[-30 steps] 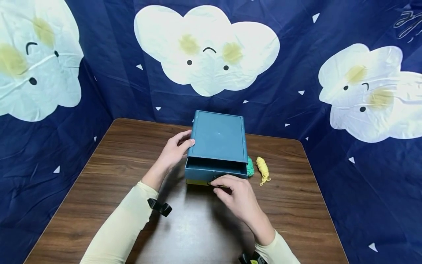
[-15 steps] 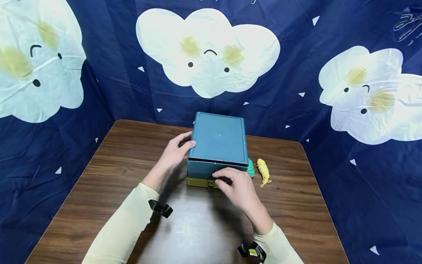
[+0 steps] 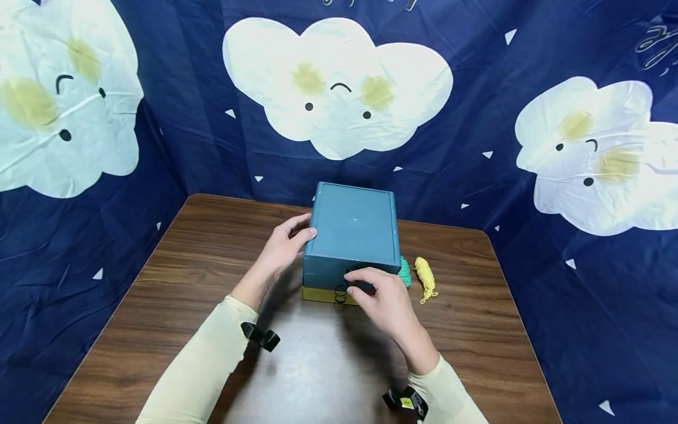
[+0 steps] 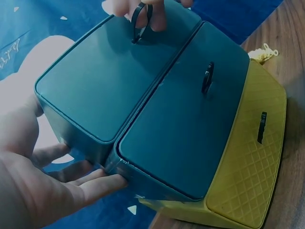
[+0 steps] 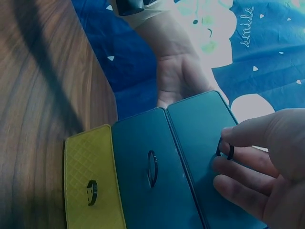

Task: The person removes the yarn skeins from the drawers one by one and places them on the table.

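At the 12 o'clock end of the worktop [image 3: 175, 265] stands the drawer stack [image 3: 355, 221]; in the head view the right grip [image 3: 385, 300], at its 5 o'clock, hides part of the fronts and one end of the yellow drawer [image 4: 238, 162]; the black ring handle [image 5: 231, 152] is hard to make out there, yet the right wrist view shows that grip pinching it between thumb and fingers; the left grip [image 3: 281, 247] is relaxed, touching the stack's 9 o'clock side, its fingertips hidden from the head view save the thumb; the left wrist view cuts off the right grip at 12 o'clock; the green yarn [image 3: 405, 274], at 4 o'clock, is partly covered by the stack, the yellow yarn [image 3: 424, 278] just beyond it; a second ago the top drawer [image 4: 90, 81] stood out below a dark gap, which then narrowed to a slit; now its front sits flush, while the left grip has kept its place.
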